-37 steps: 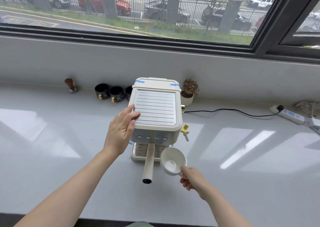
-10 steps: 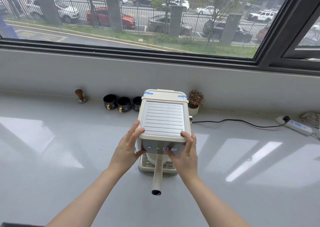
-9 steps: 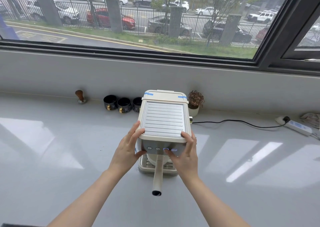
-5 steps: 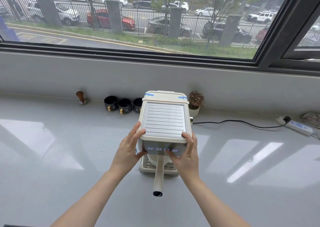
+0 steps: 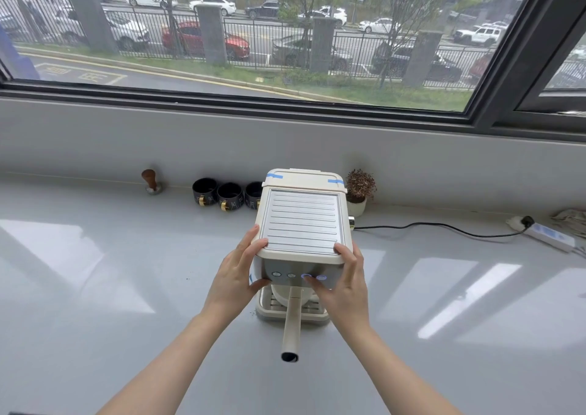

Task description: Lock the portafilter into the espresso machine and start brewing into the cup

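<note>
The cream espresso machine (image 5: 301, 221) stands on the grey counter, ribbed top toward me. Its portafilter handle (image 5: 291, 322) sticks straight out toward me from under the front panel. A white cup (image 5: 280, 294) sits on the drip tray (image 5: 323, 314) beneath, mostly hidden by the machine and handle. My left hand (image 5: 236, 275) holds the machine's left front corner. My right hand (image 5: 344, 283) grips the right front corner, its thumb on the lit buttons (image 5: 314, 277) of the front panel.
Three black cups (image 5: 230, 196) and a wooden-handled tamper (image 5: 149, 181) line the back wall left of the machine. A small potted plant (image 5: 360, 191) stands at its right. A black cable (image 5: 437, 226) runs to a power strip (image 5: 548, 236) at far right.
3.7 s ago my right hand carried the white cup beside the handle; now the cup sits under the machine. Over the last second both hands stay on the machine, and two buttons glow.
</note>
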Demonstrator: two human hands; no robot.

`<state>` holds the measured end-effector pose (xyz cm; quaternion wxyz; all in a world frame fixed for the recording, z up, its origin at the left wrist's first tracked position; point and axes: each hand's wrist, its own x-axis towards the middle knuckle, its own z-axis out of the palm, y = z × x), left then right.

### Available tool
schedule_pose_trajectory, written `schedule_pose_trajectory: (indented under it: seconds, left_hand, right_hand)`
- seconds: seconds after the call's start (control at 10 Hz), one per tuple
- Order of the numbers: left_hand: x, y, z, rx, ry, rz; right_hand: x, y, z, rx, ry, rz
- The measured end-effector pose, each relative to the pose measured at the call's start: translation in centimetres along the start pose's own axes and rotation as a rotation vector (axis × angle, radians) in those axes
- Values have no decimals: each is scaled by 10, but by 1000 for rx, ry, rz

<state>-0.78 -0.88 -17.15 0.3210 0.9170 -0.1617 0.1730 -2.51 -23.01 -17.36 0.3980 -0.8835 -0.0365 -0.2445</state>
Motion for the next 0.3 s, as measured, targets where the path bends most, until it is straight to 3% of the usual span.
schedule_pose_trajectory:
  seconds: [0.1,0.2,0.3]
  left_hand:
    - [1,-2,1,11,3,4]
    - [0,-2,0,6,13,26]
    - [1,-4,2,-6,12,33]
  right_hand:
    - [-2,-4,-3,-75,23,19]
    - [-1,-48,-26,81,126,-104]
    - [29,-113,-79,369,359,-297]
